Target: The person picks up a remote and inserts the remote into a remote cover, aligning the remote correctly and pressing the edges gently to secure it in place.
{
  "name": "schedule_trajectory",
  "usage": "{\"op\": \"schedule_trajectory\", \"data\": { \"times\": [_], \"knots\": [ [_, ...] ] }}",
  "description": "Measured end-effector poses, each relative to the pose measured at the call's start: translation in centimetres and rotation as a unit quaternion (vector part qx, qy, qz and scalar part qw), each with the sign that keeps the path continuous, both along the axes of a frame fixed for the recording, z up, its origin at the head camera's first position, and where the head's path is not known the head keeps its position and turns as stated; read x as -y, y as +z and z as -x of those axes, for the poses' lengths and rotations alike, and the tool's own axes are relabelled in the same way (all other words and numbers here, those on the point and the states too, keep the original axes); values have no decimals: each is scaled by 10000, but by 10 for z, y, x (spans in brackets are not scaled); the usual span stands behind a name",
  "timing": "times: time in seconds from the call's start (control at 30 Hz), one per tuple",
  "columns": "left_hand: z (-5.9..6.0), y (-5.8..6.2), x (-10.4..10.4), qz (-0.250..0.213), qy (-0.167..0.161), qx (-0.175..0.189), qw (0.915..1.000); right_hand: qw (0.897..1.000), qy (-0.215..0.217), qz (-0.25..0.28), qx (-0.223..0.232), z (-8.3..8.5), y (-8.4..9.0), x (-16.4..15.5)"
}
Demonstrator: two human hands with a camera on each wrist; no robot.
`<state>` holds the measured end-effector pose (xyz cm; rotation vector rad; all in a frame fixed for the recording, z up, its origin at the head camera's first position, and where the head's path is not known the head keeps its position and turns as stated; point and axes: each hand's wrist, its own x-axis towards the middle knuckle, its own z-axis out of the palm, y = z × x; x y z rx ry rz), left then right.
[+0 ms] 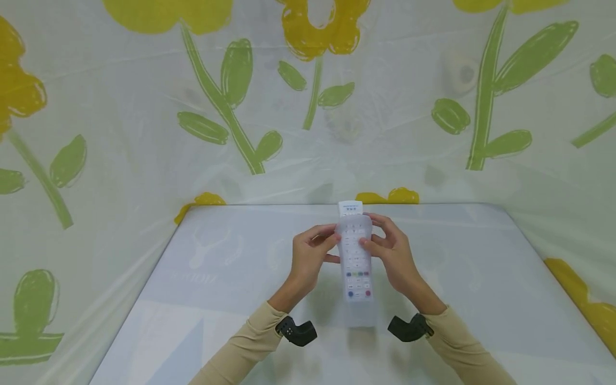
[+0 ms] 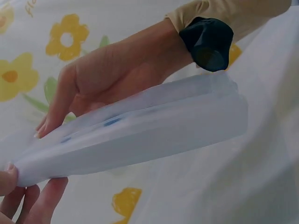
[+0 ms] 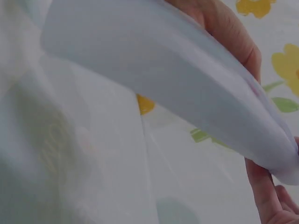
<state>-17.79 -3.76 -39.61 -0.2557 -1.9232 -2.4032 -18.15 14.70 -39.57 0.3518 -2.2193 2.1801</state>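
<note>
Both hands grip a white remote (image 1: 356,256) sheathed in a translucent cover (image 1: 360,315), holding it above the middle of a pale table (image 1: 481,278). Left hand (image 1: 312,255) curls in from the left, thumb and fingertips pinching the remote's upper edge; right hand (image 1: 392,251) mirrors it from the right, thumb laid across the upper keypad and fingers wrapped behind. The remote runs lengthwise away from the person, its bare far end (image 1: 350,207) poking out of the cover at the far side, while the near end of the cover hangs past the remote's lower buttons between the two wrists. Coloured buttons show through the cover on the near half of the remote.

From the left wrist camera, the covered remote (image 2: 140,135) slants across the view, the right hand (image 2: 107,79) resting along its upper side, with the left hand's fingertips (image 2: 28,198) at its lower left end. From the right wrist camera, the remote's smooth underside (image 3: 154,79) fills the upper part, with the left hand (image 3: 224,32) behind it and the right hand's fingers (image 3: 266,196) at the lower right.

Tan sleeves (image 1: 250,342) cover both forearms, each with a dark wrist camera (image 1: 298,330). A plastic sheet printed with yellow flowers and green stems (image 1: 221,101) backs the table.
</note>
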Motion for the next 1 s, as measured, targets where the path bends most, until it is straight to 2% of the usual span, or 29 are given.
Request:
{"op": "schedule_trajectory", "data": {
  "times": [0.1,0.23,0.43,0.53,0.67,0.8,1.0],
  "knots": [
    [-2,0,1,-18,110,58,9999,9992,272,74,-299,1,0,-2],
    [-2,2,1,-180,108,123,9997,9980,437,10,-456,4,-2,-6],
    [0,8,0,-558,151,476,9972,9979,471,182,-417,4,-5,-6],
    [0,8,1,-627,201,698,9954,9982,405,193,-396,2,-8,-4],
    [1,6,1,-633,171,798,9947,9982,393,141,-440,-1,-12,-2],
    [3,6,1,-481,19,790,9957,9981,430,107,-426,-1,-13,-3],
    [7,8,1,-344,-449,776,9954,9984,519,15,-244,1,-13,-11]
  ]
}}
